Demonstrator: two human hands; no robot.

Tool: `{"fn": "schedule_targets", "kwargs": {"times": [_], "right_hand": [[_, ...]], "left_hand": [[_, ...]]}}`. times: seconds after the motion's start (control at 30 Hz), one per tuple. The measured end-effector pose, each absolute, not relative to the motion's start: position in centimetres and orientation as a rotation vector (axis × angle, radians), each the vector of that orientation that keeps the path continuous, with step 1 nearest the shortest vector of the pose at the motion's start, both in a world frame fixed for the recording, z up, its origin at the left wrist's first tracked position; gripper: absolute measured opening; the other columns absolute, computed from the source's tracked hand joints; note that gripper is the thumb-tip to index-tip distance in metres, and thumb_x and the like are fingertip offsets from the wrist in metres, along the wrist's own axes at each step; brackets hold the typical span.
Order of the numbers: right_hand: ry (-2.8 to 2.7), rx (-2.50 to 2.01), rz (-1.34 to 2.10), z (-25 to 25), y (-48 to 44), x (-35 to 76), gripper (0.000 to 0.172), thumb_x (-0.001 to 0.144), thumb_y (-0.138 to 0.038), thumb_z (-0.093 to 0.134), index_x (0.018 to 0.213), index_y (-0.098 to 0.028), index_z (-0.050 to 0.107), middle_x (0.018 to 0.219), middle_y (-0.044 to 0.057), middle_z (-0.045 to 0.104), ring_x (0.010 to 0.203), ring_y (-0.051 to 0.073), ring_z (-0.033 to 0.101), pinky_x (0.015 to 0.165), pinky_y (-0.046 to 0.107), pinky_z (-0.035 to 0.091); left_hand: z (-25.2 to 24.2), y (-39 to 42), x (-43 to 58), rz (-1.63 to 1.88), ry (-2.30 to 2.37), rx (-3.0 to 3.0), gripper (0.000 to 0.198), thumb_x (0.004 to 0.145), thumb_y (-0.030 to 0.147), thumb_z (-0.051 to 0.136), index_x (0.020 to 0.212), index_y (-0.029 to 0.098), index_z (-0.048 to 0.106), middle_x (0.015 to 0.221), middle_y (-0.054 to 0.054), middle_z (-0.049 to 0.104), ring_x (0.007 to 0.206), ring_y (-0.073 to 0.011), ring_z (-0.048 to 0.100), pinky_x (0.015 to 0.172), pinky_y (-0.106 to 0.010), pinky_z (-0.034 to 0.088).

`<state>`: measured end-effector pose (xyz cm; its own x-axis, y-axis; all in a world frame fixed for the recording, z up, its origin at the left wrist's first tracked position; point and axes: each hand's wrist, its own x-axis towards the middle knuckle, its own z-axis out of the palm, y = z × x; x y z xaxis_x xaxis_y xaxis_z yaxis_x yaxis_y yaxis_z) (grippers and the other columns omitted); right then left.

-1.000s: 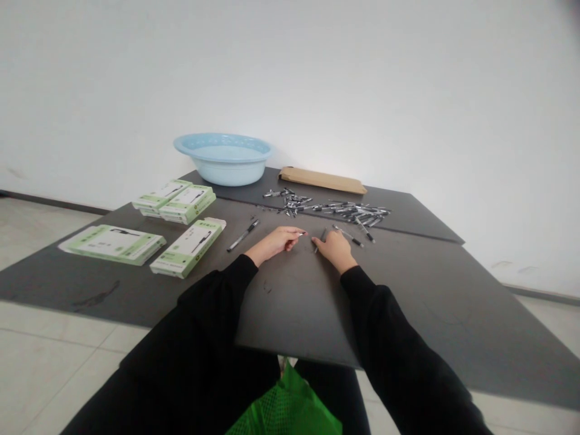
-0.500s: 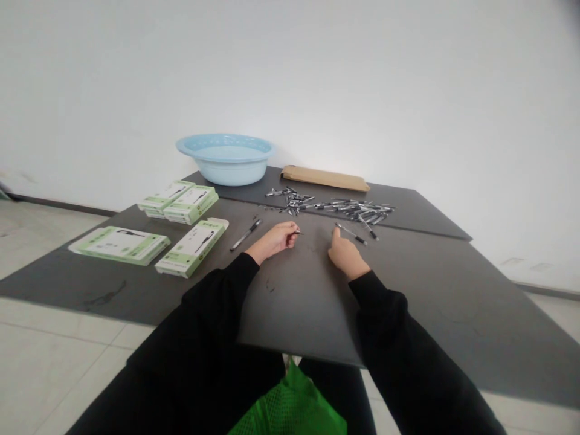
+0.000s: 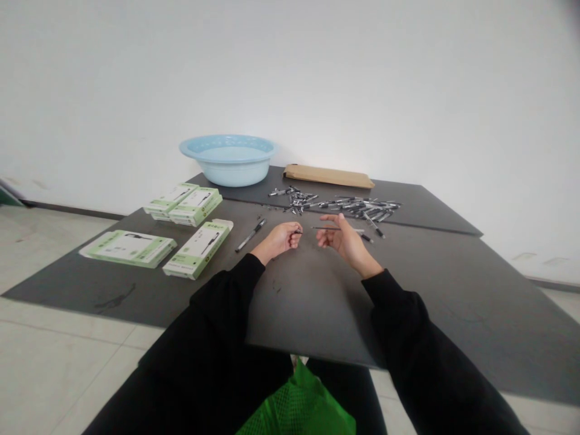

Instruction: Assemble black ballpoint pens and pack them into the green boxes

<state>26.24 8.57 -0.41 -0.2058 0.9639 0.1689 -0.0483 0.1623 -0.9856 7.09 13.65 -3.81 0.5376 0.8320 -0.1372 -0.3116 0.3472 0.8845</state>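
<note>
My left hand point(image 3: 281, 240) is closed around a small dark piece point(image 3: 298, 232), perhaps a pen part, whose tip sticks out past the fingers. Between the thumb and fingers of my right hand point(image 3: 345, 244) lies a thin pen refill point(image 3: 322, 228), roughly level, its thin end toward my left hand. The hands are a short gap apart above the grey table point(image 3: 308, 308). Just behind the right hand a pen point(image 3: 366, 237) lies partly hidden. One assembled-looking pen point(image 3: 251, 235) rests left of my left hand.
Beyond the hands lie a heap of pens point(image 3: 371, 208) and a cluster of small pen parts point(image 3: 296, 199). Green-and-white pen boxes point(image 3: 199, 249) stand at left. A light blue basin point(image 3: 233, 172) and a flat brown cardboard package point(image 3: 328, 176) sit at the back near the wall.
My right hand has turned and lifted from the table by the loose pen, and now holds the refill level. My left hand has kept its grip with little movement. The view has shifted slightly.
</note>
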Motion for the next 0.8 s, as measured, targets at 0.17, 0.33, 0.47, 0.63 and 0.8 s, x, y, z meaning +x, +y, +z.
{"fn": "schedule_targets", "kwargs": {"times": [0.17, 0.33, 0.47, 0.63, 0.8], "right_hand": [[-1.421, -0.896, 1.277, -0.1, 7.9, 25.5, 0.041, 0.081, -0.059, 0.059, 0.083, -0.018, 0.056, 0.068, 0.004, 0.067, 0.058, 0.016, 0.064, 0.063, 0.031, 0.049], [-1.391, -0.883, 1.316, -0.4, 7.6, 24.7, 0.05, 0.082, -0.065, 0.053, 0.082, -0.016, 0.059, 0.071, 0.008, 0.071, 0.061, 0.018, 0.067, 0.062, 0.031, 0.049], [-1.393, -0.912, 1.254, -0.7, 7.7, 24.7, 0.052, 0.082, -0.067, 0.052, 0.083, -0.016, 0.059, 0.072, 0.008, 0.072, 0.061, 0.018, 0.068, 0.061, 0.03, 0.05], [-1.418, -0.931, 1.239, -0.9, 7.9, 24.7, 0.054, 0.081, -0.069, 0.052, 0.083, -0.016, 0.06, 0.071, 0.007, 0.071, 0.062, 0.018, 0.068, 0.061, 0.03, 0.05], [-1.436, -0.934, 1.219, -1.0, 7.9, 24.7, 0.054, 0.08, -0.069, 0.052, 0.084, -0.016, 0.061, 0.07, 0.007, 0.071, 0.061, 0.017, 0.068, 0.061, 0.03, 0.05]], "left_hand": [[-3.8, 13.6, 7.1, 0.818, 0.656, 0.948, 0.011, 0.08, 0.019, 0.053, 0.07, 0.016, 0.054, 0.05, 0.005, 0.035, 0.041, -0.0078, 0.035, 0.043, -0.019, 0.03], [-3.9, 13.6, 7.1, 0.812, 0.669, 0.949, 0.011, 0.081, 0.02, 0.054, 0.07, 0.016, 0.054, 0.05, 0.005, 0.037, 0.04, -0.0076, 0.036, 0.042, -0.019, 0.031], [-4.0, 13.7, 7.2, 0.815, 0.679, 0.953, 0.012, 0.08, 0.022, 0.056, 0.07, 0.016, 0.054, 0.05, 0.005, 0.036, 0.04, -0.0077, 0.036, 0.042, -0.019, 0.032], [-4.0, 13.7, 7.4, 0.818, 0.699, 0.96, 0.011, 0.08, 0.02, 0.055, 0.07, 0.016, 0.055, 0.048, 0.005, 0.036, 0.039, -0.0074, 0.035, 0.041, -0.019, 0.031], [-3.9, 13.6, 7.4, 0.815, 0.709, 0.963, 0.01, 0.08, 0.018, 0.053, 0.071, 0.015, 0.055, 0.048, 0.005, 0.037, 0.039, -0.0072, 0.035, 0.041, -0.018, 0.03]]}}
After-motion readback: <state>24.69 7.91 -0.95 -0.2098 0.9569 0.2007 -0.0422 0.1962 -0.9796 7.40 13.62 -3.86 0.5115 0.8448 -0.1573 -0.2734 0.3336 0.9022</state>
